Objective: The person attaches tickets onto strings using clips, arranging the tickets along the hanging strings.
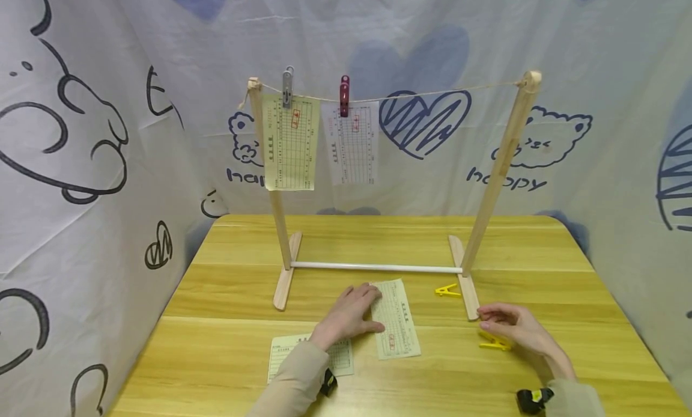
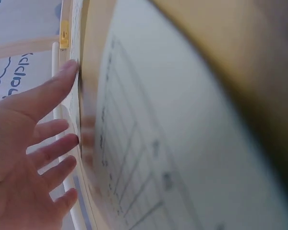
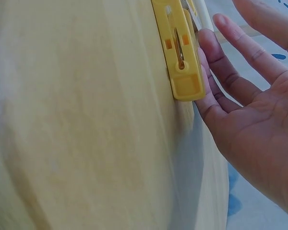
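My left hand (image 1: 351, 315) rests with spread fingers at the left edge of a printed paper slip (image 1: 393, 321) lying on the table. In the left wrist view the fingers (image 2: 62, 163) are loosely extended, and a nearer printed slip (image 2: 149, 139) fills the foreground. That second slip (image 1: 342, 358) lies partly hidden under my left forearm in the head view. My right hand (image 1: 521, 330) is beside a yellow clip (image 1: 494, 342), its fingers relaxed and gripping nothing. The right wrist view has the same yellow clip (image 3: 180, 52) close against the fingers.
A wooden stand with a white crossbar (image 1: 373, 267) carries a string (image 1: 432, 93). From it hang a yellowish slip (image 1: 292, 146) under a grey clip (image 1: 288, 86) and a white slip (image 1: 351, 146) under a dark red clip (image 1: 344, 95). Another yellow clip (image 1: 447, 291) lies by the right foot (image 1: 467, 297).
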Tool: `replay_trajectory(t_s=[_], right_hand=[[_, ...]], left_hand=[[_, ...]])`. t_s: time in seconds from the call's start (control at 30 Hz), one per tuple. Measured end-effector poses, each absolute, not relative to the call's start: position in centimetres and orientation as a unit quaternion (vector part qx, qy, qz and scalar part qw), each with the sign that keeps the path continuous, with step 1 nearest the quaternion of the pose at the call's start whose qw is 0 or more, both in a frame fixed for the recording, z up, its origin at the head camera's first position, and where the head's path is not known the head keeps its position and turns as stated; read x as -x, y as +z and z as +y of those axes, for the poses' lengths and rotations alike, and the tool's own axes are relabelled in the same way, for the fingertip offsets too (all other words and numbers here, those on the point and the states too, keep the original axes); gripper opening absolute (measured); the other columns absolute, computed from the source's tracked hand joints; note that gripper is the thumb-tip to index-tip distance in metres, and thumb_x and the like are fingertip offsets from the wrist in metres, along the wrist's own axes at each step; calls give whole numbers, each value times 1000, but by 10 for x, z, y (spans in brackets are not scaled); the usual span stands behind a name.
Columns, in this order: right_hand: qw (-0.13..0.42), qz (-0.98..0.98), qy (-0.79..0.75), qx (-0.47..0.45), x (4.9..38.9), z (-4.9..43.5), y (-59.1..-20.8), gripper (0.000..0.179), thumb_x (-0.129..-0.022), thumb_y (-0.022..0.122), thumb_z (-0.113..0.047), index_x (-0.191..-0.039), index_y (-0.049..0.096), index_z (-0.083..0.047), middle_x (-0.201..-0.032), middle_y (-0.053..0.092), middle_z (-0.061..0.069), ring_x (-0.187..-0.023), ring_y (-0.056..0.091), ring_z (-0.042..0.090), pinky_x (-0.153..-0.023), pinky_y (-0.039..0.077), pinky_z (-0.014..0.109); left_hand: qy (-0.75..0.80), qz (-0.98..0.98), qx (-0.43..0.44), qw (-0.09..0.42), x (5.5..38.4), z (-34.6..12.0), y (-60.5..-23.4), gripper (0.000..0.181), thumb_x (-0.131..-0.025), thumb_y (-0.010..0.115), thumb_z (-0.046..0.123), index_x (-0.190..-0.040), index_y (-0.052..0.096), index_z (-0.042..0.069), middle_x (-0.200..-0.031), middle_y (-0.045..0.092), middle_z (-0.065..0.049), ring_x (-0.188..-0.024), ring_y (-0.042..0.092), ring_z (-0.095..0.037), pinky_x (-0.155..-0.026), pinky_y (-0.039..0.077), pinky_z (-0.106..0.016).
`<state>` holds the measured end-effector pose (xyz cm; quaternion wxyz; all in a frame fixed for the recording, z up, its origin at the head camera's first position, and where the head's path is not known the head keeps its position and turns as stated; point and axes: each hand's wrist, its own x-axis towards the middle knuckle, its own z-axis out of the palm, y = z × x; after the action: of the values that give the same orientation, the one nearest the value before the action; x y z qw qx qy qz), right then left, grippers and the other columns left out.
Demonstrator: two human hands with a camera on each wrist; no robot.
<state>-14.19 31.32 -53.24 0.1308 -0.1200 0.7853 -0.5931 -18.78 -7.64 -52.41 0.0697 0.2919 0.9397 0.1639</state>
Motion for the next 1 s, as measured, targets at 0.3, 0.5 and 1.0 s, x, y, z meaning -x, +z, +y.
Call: replay_trajectory(t_s=[0.3,0.5,1.0], right_hand=[[118,787,-590,135,141,313,-532,42,-97,63,-3,-127,51,23,-103,73,-10,-88,66,1,-75,59,18],[117,789,-587,136,141,312,-532,42,-97,64,-4,-127,52,23,-103,73,-10,-88,66,1,-75,59,18],[143,790,-580,139,141,319,-534,42,-98,63,-6,-129,52,20,-108,72,-12,-92,67,2,-78,60,20]], left_hand=[[140,943,-301,27,186,-77,-522,53,-90,74,41,-130,65,8,-133,57,-11,-115,59,-23,-107,50,-42],[192,941,-279,10,187,-78,-522,27,-89,78,30,-99,75,5,-134,59,-16,-119,60,-28,-105,53,-41],[360,926,-108,13,191,-79,-523,55,-72,89,9,-118,64,-8,-105,66,-18,-94,60,-25,-86,57,-42]])
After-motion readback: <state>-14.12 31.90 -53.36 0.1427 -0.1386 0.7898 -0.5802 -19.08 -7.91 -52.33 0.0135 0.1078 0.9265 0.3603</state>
